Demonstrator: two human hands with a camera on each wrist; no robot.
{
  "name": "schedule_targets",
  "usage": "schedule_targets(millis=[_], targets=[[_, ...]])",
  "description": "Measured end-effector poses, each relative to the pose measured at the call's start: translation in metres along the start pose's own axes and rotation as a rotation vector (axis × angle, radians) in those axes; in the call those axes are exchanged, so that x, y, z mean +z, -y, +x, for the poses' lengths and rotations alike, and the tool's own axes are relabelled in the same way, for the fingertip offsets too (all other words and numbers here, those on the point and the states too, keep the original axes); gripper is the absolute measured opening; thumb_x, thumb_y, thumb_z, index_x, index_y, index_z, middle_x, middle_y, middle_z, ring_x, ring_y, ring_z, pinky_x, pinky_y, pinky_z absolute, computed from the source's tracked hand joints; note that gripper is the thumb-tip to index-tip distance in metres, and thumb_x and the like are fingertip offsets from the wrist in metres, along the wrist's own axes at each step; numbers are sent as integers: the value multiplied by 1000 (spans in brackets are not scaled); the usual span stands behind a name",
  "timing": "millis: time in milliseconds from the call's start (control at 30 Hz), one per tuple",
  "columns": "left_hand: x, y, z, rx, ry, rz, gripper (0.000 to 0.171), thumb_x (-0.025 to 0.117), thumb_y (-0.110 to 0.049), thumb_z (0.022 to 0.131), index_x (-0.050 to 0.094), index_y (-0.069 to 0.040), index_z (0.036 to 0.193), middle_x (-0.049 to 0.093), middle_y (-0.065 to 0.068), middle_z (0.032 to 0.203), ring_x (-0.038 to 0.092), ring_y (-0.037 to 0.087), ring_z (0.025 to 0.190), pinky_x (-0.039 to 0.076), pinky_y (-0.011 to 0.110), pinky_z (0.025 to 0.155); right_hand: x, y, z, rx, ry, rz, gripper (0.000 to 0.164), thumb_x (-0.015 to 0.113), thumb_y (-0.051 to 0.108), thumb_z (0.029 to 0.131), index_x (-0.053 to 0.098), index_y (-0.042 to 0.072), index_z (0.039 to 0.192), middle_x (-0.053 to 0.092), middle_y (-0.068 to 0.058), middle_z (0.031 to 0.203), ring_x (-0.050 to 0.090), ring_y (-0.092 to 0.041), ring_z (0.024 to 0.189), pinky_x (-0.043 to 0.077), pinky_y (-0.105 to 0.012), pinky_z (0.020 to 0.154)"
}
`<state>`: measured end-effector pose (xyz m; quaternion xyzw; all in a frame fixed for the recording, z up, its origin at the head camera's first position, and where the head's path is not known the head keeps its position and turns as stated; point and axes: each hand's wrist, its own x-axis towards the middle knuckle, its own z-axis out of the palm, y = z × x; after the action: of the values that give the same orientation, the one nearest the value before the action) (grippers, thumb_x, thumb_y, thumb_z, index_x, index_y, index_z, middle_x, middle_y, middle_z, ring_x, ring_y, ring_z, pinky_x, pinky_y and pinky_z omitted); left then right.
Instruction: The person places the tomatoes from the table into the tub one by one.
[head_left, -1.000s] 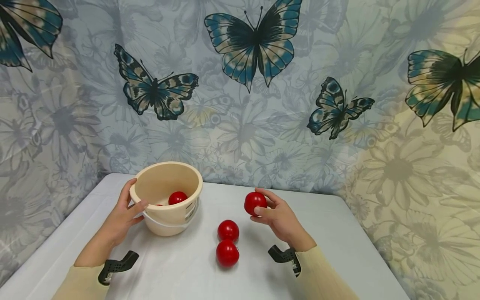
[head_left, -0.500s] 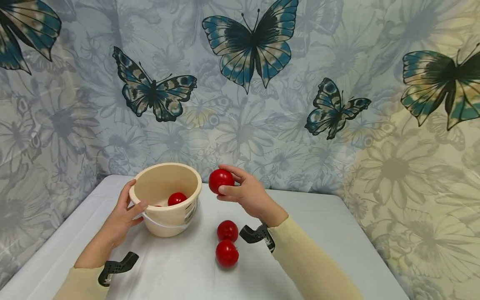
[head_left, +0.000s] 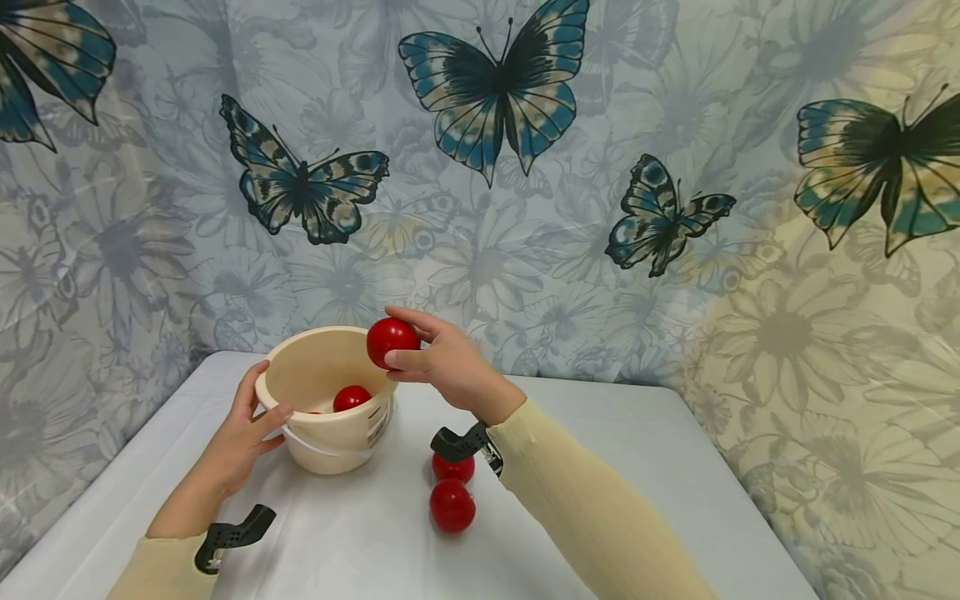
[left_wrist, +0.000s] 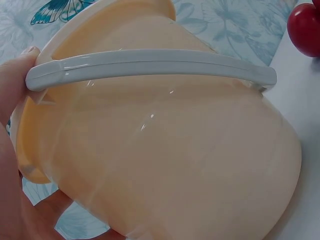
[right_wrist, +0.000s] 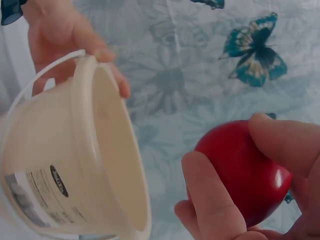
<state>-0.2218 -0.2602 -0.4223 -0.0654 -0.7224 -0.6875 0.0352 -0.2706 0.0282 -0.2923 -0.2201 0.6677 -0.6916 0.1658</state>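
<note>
A cream plastic bucket [head_left: 330,442] with a pale carrying handle [left_wrist: 150,65] tilts toward the front on the table. My left hand [head_left: 242,429] holds it by the left side of its rim, thumb at the front. Inside lies a shiny red apple-like ball [head_left: 351,398]; a sliver of more red shows beside it, mostly hidden by the rim. With thumb and fingers my right hand [head_left: 453,367] grips another red apple-like ball [right_wrist: 240,172], raised at the bucket's right rim and overlapping the opening in the head view.
Two more red balls stand on the white-covered table [head_left: 337,533]: a nearer one [head_left: 452,506] and, right behind it, a farther one [head_left: 453,471] partly covered by the right wrist's camera mount [head_left: 459,442]. A butterfly-patterned cloth [head_left: 480,250] hangs behind the table.
My right hand has carried its red ball leftward and up, from over the table's right part to the bucket's rim. The left hand and bucket have stayed in place.
</note>
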Motion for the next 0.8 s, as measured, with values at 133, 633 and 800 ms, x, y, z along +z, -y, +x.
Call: schedule_targets(millis=[133,633,800], targets=[[-1,0,0,1,2,2,83,56,-21,104,-6,-29,159,-13,13,164,12,55,141,26,76,97,8,0,7,10,-8,-37,61,72,-1,89,57,25,142,54,-3,133,62,-28,111,56,-41,82],[0,0,0,-3,-6,5,85,58,-22,103,-6,-28,159,-13,13,164,11,56,141,26,76,96,22,-8,23,18,-36,-100,62,75,-1,87,58,26,141,57,-2,125,61,-26,108,58,-39,79],[0,1,0,-7,-5,5,86,58,-22,103,-6,-29,159,-13,13,164,11,56,141,26,76,96,24,-9,25,31,-41,-128,63,75,1,87,58,28,142,57,0,125,60,-25,108,57,-41,80]])
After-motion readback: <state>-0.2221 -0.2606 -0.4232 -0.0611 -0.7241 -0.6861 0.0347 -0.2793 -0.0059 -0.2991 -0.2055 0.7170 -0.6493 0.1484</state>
